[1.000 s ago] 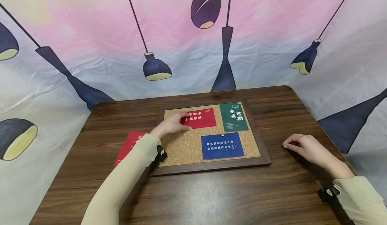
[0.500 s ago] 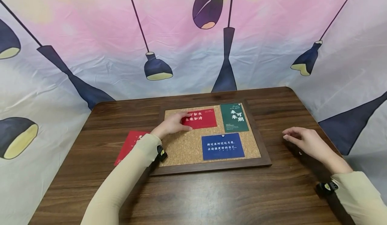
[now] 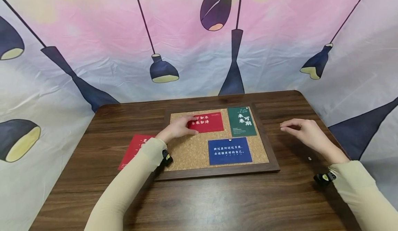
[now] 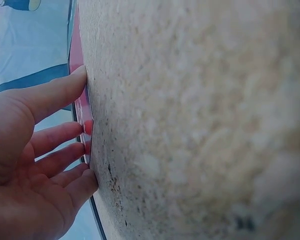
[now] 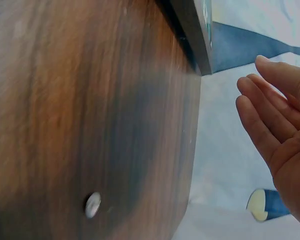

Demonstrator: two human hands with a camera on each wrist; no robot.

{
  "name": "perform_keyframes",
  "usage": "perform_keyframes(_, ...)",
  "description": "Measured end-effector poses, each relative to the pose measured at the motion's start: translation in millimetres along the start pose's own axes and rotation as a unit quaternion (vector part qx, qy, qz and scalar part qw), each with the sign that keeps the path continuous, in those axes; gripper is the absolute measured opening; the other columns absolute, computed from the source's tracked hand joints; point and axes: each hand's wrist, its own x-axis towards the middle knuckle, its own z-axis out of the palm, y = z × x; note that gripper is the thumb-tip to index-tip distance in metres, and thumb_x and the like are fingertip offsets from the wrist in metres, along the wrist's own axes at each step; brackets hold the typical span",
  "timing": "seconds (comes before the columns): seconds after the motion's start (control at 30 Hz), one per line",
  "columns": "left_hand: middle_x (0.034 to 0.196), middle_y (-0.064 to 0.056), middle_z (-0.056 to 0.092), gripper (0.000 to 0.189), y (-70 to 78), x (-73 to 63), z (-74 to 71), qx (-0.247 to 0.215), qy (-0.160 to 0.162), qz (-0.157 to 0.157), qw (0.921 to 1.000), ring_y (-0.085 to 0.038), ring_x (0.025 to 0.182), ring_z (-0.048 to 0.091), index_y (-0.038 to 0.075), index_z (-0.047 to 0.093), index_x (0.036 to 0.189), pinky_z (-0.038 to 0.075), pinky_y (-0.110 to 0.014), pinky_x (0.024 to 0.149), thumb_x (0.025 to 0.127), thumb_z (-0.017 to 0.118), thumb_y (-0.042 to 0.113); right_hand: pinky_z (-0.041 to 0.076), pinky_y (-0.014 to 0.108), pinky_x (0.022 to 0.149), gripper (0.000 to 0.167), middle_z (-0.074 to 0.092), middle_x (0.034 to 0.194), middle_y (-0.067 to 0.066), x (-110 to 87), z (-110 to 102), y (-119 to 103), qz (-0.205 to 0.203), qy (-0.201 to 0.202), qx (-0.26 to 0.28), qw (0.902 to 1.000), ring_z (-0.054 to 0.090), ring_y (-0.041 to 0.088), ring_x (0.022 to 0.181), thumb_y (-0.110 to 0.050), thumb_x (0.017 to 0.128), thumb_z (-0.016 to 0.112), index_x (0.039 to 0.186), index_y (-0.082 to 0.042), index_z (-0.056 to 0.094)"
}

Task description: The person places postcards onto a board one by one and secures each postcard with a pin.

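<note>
My left hand (image 3: 178, 126) rests on the upper left of a corkboard (image 3: 189, 155), its fingertips and thumb on the left end of a red card (image 3: 211, 125) with white writing. Close up in the left wrist view, the hand's fingers (image 4: 60, 157) touch the card, spread and not curled round it. My right hand (image 3: 308, 134) hovers above the table just right of the board, thumb and forefinger tips close together. I cannot tell whether a small thing sits between them. Behind that hand a small pushpin (image 3: 309, 159) lies on the table, also a pale round pushpin (image 5: 93, 205) in the right wrist view.
A green card (image 3: 239, 129) and a blue card (image 3: 228, 156) are on the board, each with a pin at its top. Another red card (image 3: 132, 150) lies left of the board, partly behind the left arm. A printed cloth (image 3: 186, 41) hangs behind the wooden table (image 3: 214, 203).
My right hand has lifted from the table and shifted left towards the board, uncovering the loose pushpin. My left hand has stayed on the red card.
</note>
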Motion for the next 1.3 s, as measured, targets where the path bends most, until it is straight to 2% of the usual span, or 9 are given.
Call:
perform_keyframes(0.07,0.156,-0.018,0.04,0.074,-0.2,-0.7,0.2,-0.001,-0.001,0.0,1.0,-0.036,0.14,0.041,0.004,0.046,0.151,0.037,-0.053,0.11,0.091,0.076,0.034,0.053,0.039,0.072,0.017,0.075,0.108,0.009,5.6,2.2,-3.3,0.003,-0.003,0.006,1.0,0.07,0.026,0.091,-0.019,0.097,0.07,0.109,-0.009,0.078)
perform_keyframes(0.13,0.156,-0.018,0.04,0.074,-0.6,-1.3,0.3,-0.003,-0.001,-0.002,1.0,-0.036,0.14,0.041,0.005,0.046,0.151,0.037,-0.052,0.111,0.091,0.076,0.034,0.05,0.034,0.067,0.019,0.075,0.108,0.01,10.9,4.4,-5.6,0.012,-0.008,0.017,0.9997,0.065,0.02,0.074,-0.019,0.098,0.069,0.11,-0.009,0.078)
perform_keyframes(0.23,0.156,-0.017,0.04,0.074,-1.9,-1.7,0.8,-0.006,0.001,-0.002,1.0,-0.036,0.14,0.04,0.006,0.046,0.151,0.036,-0.053,0.111,0.09,0.076,0.034,0.043,0.028,0.06,0.02,0.075,0.106,0.01,19.3,7.1,-9.7,0.032,-0.018,0.032,0.9988,0.057,0.013,0.066,-0.02,0.1,0.066,0.112,-0.009,0.077)
perform_keyframes(0.5,0.157,-0.016,0.039,0.074,3.9,-3.3,-0.3,-0.013,-0.001,-0.01,0.9999,-0.035,0.14,0.04,0.007,0.047,0.151,0.036,-0.054,0.112,0.088,0.078,0.032,0.049,0.031,0.069,0.023,0.076,0.105,0.01,41.9,17.2,-23.2,0.042,-0.056,0.063,0.9955,0.068,0.022,0.088,-0.025,0.099,0.067,0.111,-0.009,0.078)
perform_keyframes(0.6,0.157,-0.015,0.04,0.075,4.6,-2.5,-0.1,-0.016,-0.001,-0.008,0.9998,-0.035,0.14,0.04,0.007,0.047,0.151,0.036,-0.054,0.112,0.087,0.078,0.031,0.053,0.031,0.073,0.026,0.076,0.105,0.008,50.4,24.1,-26.4,0.038,-0.063,0.074,0.9946,0.07,0.023,0.094,-0.025,0.099,0.068,0.117,-0.008,0.076)
perform_keyframes(0.73,0.156,-0.015,0.042,0.074,4.4,-3.1,-0.2,-0.017,-0.002,-0.008,0.9998,-0.034,0.139,0.042,0.007,0.046,0.151,0.036,-0.053,0.112,0.088,0.078,0.032,0.055,0.033,0.076,0.033,0.074,0.105,0.007,63.2,32.2,-32.9,0.034,-0.074,0.113,0.9903,0.071,0.024,0.094,-0.024,0.098,0.07,0.124,-0.005,0.067)
perform_keyframes(0.83,0.155,-0.016,0.042,0.074,4.4,-4.3,-0.9,-0.019,0.0,-0.011,0.9998,-0.034,0.139,0.042,0.006,0.046,0.151,0.036,-0.052,0.112,0.089,0.078,0.031,0.054,0.036,0.077,0.029,0.073,0.102,0.006,74.1,36.5,-39.5,0.037,-0.074,0.135,0.9874,0.07,0.022,0.092,-0.025,0.096,0.072,0.116,-0.007,0.063)
perform_keyframes(1.0,0.155,-0.016,0.042,0.074,3.7,-4.7,-1.3,-0.016,0.002,-0.007,0.9998,-0.034,0.139,0.042,0.005,0.046,0.151,0.036,-0.051,0.112,0.089,0.077,0.031,0.052,0.04,0.077,0.019,0.073,0.094,0.004,90.5,43.2,-47.6,0.045,-0.066,0.131,0.9881,0.07,0.022,0.086,-0.03,0.095,0.073,0.101,-0.013,0.07)
perform_keyframes(1.3,0.154,-0.015,0.044,0.075,3.6,-5.1,-1.9,-0.021,0.003,-0.008,0.9998,-0.033,0.137,0.044,0.005,0.046,0.151,0.036,-0.051,0.112,0.088,0.078,0.032,0.055,0.042,0.078,0.028,0.076,0.097,0.009,107.3,55.3,-55.8,0.061,-0.079,0.155,0.9828,0.072,0.026,0.089,-0.034,0.096,0.07,0.108,-0.01,0.077)
